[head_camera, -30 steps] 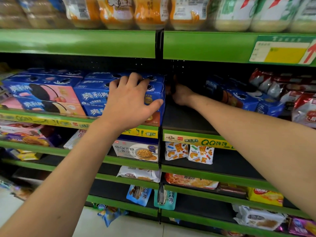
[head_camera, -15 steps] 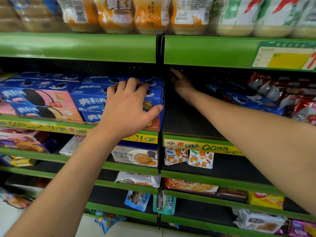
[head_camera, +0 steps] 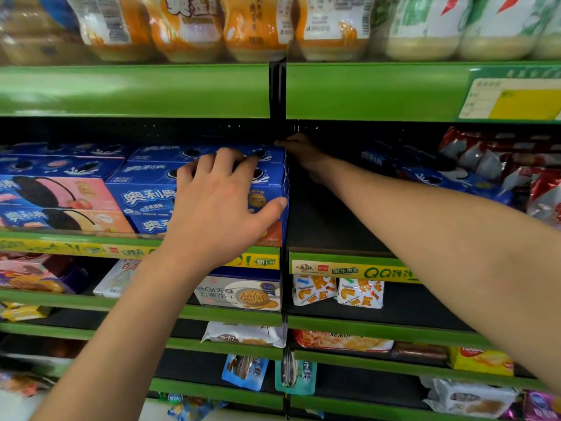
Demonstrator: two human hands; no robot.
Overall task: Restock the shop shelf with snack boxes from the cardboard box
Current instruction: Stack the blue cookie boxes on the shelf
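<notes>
Blue snack boxes [head_camera: 145, 196] stand stacked on the left section of the green shelf [head_camera: 133, 247]. My left hand [head_camera: 218, 205] grips the rightmost stack, fingers curled over the top box's front edge and thumb on its right corner. My right hand [head_camera: 303, 154] reaches deep into the dark shelf bay to the right, its fingers stretched left to the rear top corner of that same stack. More blue boxes [head_camera: 431, 174] lie further right at the back. The cardboard box is out of view.
Orange and green bottles [head_camera: 255, 28] line the shelf above. Red and silver snack bags [head_camera: 501, 159] fill the right end. Lower shelves hold a white biscuit box [head_camera: 239, 294] and small packets [head_camera: 337, 291]. A black upright [head_camera: 277, 89] splits the shelf sections.
My right hand has risen and moved left toward the back of the blue stack. My left hand has stayed on the front box, its fingers a little more curled over the top.
</notes>
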